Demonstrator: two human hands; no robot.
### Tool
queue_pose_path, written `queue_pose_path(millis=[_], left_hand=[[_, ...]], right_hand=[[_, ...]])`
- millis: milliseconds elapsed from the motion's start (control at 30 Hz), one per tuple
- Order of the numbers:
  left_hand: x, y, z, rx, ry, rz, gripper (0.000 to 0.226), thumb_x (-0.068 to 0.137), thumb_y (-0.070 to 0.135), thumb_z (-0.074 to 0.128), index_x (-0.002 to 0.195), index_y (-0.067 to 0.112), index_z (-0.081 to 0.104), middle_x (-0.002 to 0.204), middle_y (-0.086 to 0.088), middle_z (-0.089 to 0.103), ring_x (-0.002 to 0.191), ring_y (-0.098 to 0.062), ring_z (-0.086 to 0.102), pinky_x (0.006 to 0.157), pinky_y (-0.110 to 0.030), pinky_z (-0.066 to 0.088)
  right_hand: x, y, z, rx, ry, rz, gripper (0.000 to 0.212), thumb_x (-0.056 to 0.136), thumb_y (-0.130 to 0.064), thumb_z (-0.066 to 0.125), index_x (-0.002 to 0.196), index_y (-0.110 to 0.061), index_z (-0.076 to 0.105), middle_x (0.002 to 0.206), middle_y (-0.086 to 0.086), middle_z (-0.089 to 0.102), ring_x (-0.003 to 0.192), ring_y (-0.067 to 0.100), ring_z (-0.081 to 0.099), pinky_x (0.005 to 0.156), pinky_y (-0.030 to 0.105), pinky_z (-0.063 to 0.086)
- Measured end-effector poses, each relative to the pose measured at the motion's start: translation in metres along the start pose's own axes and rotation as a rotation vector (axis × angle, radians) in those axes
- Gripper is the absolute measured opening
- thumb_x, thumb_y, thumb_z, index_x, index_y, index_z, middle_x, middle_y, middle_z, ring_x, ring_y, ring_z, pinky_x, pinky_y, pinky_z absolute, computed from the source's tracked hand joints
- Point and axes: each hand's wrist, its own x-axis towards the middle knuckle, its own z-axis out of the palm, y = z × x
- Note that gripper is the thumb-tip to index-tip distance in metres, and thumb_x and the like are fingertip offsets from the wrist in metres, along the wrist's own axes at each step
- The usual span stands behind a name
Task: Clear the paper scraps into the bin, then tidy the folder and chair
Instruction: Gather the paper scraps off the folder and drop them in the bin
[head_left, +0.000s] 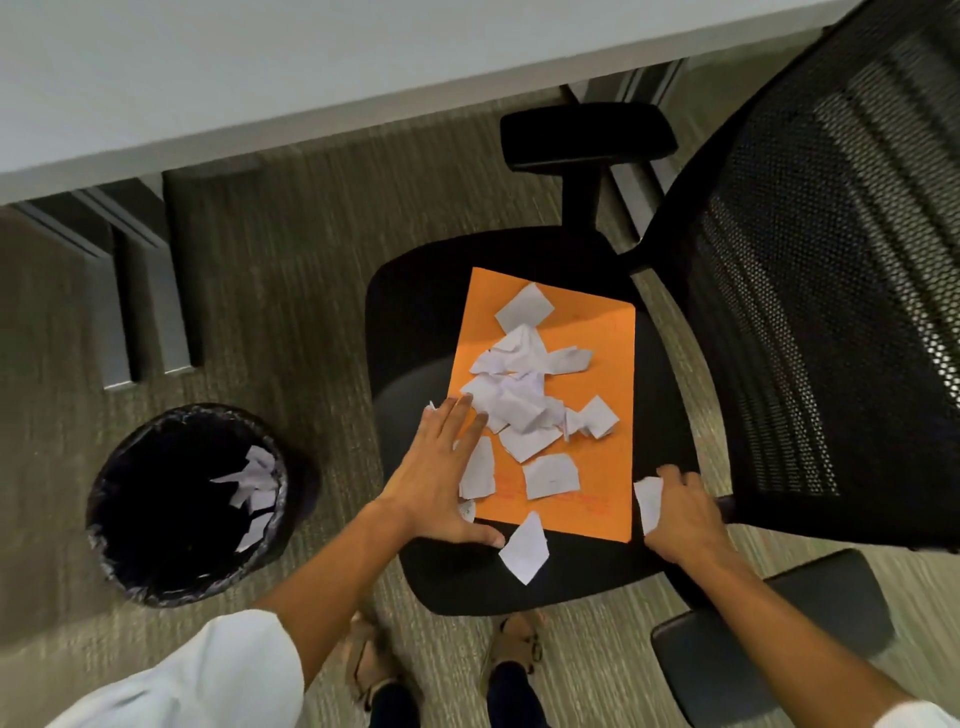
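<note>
An orange folder (597, 457) lies flat on the black seat of an office chair (415, 332). Several white paper scraps (519, 400) are piled on the folder, and one scrap (524, 553) lies on the seat below it. My left hand (441, 478) rests flat, fingers spread, on the folder's left edge, touching the scraps. My right hand (685, 514) is at the folder's lower right corner, fingers curled over a white scrap (649, 501). A black-lined bin (156, 499) on the floor to the left holds several scraps.
A white desk (260, 78) runs across the top with grey legs (140, 291) below it. The chair's mesh back (841, 270) rises on the right, with armrests at top (587, 135) and at bottom right (774, 634). My feet (514, 644) stand on the carpet beside the seat.
</note>
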Motion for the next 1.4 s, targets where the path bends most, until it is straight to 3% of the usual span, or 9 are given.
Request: queue_pose_path(millis=[100, 267, 400, 600, 767, 900, 1067, 1233, 1400], left_hand=[[-0.011, 0.001, -0.003, -0.001, 0.062, 0.142, 0.135, 0.057, 0.098, 0.050, 0.158, 0.015, 0.016, 0.167, -0.014, 0.005, 0.155, -0.035, -0.002, 0.124, -0.057, 0.002], [-0.027, 0.000, -0.002, 0.024, 0.057, 0.235, 0.098, 0.066, 0.076, 0.062, 0.142, 0.017, 0.043, 0.151, -0.016, 0.041, 0.137, -0.037, 0.039, 0.110, -0.054, 0.038], [-0.034, -0.003, -0.006, 0.057, -0.009, 0.216, 0.082, 0.062, 0.055, 0.062, 0.134, 0.018, 0.048, 0.145, -0.013, 0.043, 0.126, -0.033, 0.045, 0.096, -0.045, 0.046], [-0.038, -0.008, -0.003, 0.146, -0.054, 0.220, 0.061, 0.071, 0.037, 0.069, 0.130, 0.029, 0.055, 0.139, -0.010, 0.050, 0.117, -0.029, 0.054, 0.085, -0.040, 0.053], [-0.037, -0.009, 0.004, 0.184, -0.019, 0.312, 0.048, 0.078, 0.034, 0.078, 0.124, 0.030, 0.063, 0.123, -0.004, 0.061, 0.107, -0.025, 0.060, 0.076, -0.036, 0.055], [-0.034, -0.005, 0.006, 0.151, 0.053, 0.325, 0.043, 0.075, 0.027, 0.083, 0.116, 0.022, 0.070, 0.108, -0.003, 0.066, 0.094, -0.022, 0.063, 0.068, -0.034, 0.057], [-0.025, -0.001, 0.010, 0.153, 0.112, 0.331, 0.026, 0.077, 0.006, 0.077, 0.099, 0.016, 0.070, 0.091, -0.002, 0.067, 0.086, -0.023, 0.062, 0.065, -0.033, 0.055], [-0.025, 0.007, 0.005, -0.015, 0.263, 0.263, 0.037, 0.069, -0.007, 0.074, 0.102, 0.010, 0.070, 0.090, -0.007, 0.069, 0.084, -0.027, 0.063, 0.055, -0.033, 0.052], [-0.021, 0.021, -0.006, -0.388, 0.390, -0.025, 0.025, 0.089, 0.008, 0.066, 0.112, 0.015, 0.070, 0.101, 0.000, 0.070, 0.095, -0.017, 0.064, 0.075, -0.029, 0.055]], right_hand=[[0.004, 0.003, -0.004, 0.004, 0.026, -0.031, 0.059, 0.079, -0.016, 0.078, 0.129, -0.015, 0.047, 0.127, 0.014, 0.052, 0.116, 0.033, 0.057, 0.086, 0.041, 0.049], [0.010, 0.008, -0.013, 0.163, 0.074, -0.033, 0.013, 0.085, -0.019, 0.071, 0.092, -0.028, 0.064, 0.099, 0.004, 0.068, 0.094, 0.024, 0.064, 0.079, 0.041, 0.058], [0.015, 0.008, -0.016, 0.188, 0.075, -0.017, 0.025, 0.087, -0.014, 0.066, 0.075, -0.034, 0.057, 0.093, 0.002, 0.067, 0.089, 0.021, 0.065, 0.080, 0.044, 0.059], [0.009, 0.005, -0.035, 0.215, 0.074, -0.019, 0.018, 0.091, -0.010, 0.061, 0.086, -0.028, 0.062, 0.092, 0.004, 0.068, 0.088, 0.021, 0.064, 0.075, 0.037, 0.057], [-0.011, -0.015, -0.068, 0.483, 0.178, -0.102, 0.012, 0.091, -0.010, 0.068, 0.095, -0.021, 0.067, 0.082, -0.004, 0.065, 0.082, 0.016, 0.061, 0.070, 0.031, 0.050], [-0.023, -0.053, -0.046, 0.608, 0.061, -0.212, 0.016, 0.086, -0.014, 0.075, 0.091, -0.026, 0.066, 0.090, -0.009, 0.066, 0.088, 0.011, 0.064, 0.066, 0.020, 0.047], [-0.022, -0.084, -0.001, 0.623, 0.147, -0.176, 0.046, 0.083, -0.017, 0.080, 0.124, -0.015, 0.062, 0.128, 0.004, 0.059, 0.123, 0.021, 0.055, 0.089, 0.024, 0.043], [-0.017, -0.099, 0.025, 0.519, 0.213, -0.291, 0.057, 0.076, -0.016, 0.086, 0.125, -0.013, 0.058, 0.132, 0.010, 0.057, 0.120, 0.028, 0.057, 0.095, 0.036, 0.050], [-0.013, -0.098, 0.018, 0.560, 0.148, -0.225, 0.041, 0.085, -0.015, 0.078, 0.123, -0.016, 0.063, 0.115, 0.006, 0.068, 0.104, 0.023, 0.065, 0.083, 0.030, 0.054]])
